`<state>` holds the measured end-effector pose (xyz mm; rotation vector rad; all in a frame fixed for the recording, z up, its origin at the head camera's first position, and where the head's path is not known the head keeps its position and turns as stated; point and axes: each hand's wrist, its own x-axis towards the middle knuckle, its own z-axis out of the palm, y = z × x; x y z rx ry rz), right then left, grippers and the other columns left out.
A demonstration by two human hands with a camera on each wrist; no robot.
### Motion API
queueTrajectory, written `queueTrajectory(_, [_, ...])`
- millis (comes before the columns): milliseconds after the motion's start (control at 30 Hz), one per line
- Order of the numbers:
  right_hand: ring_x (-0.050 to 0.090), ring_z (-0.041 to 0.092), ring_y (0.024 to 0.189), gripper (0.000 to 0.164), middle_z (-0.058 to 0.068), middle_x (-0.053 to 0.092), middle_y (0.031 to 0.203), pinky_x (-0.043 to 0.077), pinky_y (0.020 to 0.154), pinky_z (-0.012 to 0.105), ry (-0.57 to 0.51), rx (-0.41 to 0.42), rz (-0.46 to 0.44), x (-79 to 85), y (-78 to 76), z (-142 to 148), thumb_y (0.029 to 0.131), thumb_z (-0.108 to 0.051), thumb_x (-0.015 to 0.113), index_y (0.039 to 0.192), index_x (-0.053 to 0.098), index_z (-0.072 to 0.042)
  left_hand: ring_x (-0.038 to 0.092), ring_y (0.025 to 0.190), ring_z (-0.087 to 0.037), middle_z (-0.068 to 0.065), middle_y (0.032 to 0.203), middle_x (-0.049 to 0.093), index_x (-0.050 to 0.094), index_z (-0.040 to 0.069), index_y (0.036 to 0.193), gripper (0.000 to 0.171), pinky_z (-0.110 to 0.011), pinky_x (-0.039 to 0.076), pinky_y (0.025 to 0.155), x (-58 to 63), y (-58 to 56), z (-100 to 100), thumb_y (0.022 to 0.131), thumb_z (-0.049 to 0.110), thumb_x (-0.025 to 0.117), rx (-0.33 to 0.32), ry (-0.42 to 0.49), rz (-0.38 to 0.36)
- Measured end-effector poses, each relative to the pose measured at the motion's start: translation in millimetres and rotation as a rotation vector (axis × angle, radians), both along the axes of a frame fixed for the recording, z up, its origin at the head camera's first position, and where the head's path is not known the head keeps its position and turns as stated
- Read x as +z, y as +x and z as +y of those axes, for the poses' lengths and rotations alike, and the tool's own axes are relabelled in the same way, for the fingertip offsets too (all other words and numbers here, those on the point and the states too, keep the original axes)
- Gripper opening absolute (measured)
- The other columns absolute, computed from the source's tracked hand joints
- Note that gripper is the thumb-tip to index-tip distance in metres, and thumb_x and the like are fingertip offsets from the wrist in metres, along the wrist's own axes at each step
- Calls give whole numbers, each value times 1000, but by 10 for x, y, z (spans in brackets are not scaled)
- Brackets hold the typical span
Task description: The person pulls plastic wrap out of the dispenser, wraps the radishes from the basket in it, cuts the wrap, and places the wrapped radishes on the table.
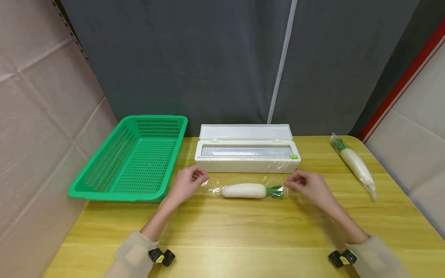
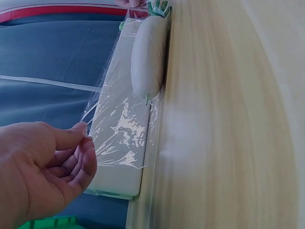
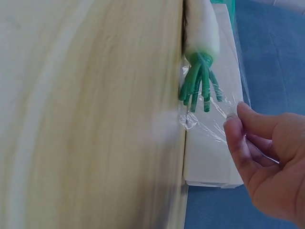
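A white radish (image 1: 244, 190) with green stalks (image 1: 276, 191) lies crosswise on the table, partly over clear plastic wrap (image 2: 125, 131). At the radish's tip end, my left hand (image 1: 188, 180) pinches one side of the wrap between thumb and forefinger. My right hand (image 1: 308, 184) pinches the wrap beside the stalks; in the right wrist view the film stretches from those fingertips (image 3: 232, 123) toward the leaves. Right behind stands a white wrap dispenser box (image 1: 247, 166), its lid (image 1: 246, 132) raised and a roll of film (image 1: 247, 151) inside.
A green plastic basket (image 1: 169, 170) stands at the left of the wooden table (image 1: 222, 239). Another radish (image 1: 358, 166), wrapped in film, lies near the right edge. A grey curtain (image 1: 180, 65) hangs behind the table.
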<state>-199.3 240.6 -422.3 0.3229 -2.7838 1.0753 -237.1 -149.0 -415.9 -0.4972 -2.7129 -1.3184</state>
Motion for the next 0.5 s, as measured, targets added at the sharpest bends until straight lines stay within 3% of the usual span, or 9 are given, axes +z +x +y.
queueTrajectory(200, [56, 13, 65, 11, -1, 64, 73, 47, 54, 24, -11, -5, -37, -36, -73, -21, 91, -15, 77, 90, 71, -5, 63, 72, -15, -3, 80, 68, 69, 3, 89, 14, -26, 54, 65, -52, -56, 12, 88, 12, 80, 2, 14, -2])
queueTrajectory(500, [57, 15, 70, 12, 1, 67, 79, 48, 58, 23, 2, -29, -51, -98, -183, -34, 89, -13, 78, 90, 70, -4, 59, 68, -13, -1, 74, 64, 68, 4, 84, 15, -24, 52, 63, -107, -115, 58, 86, 11, 82, 40, -23, 9])
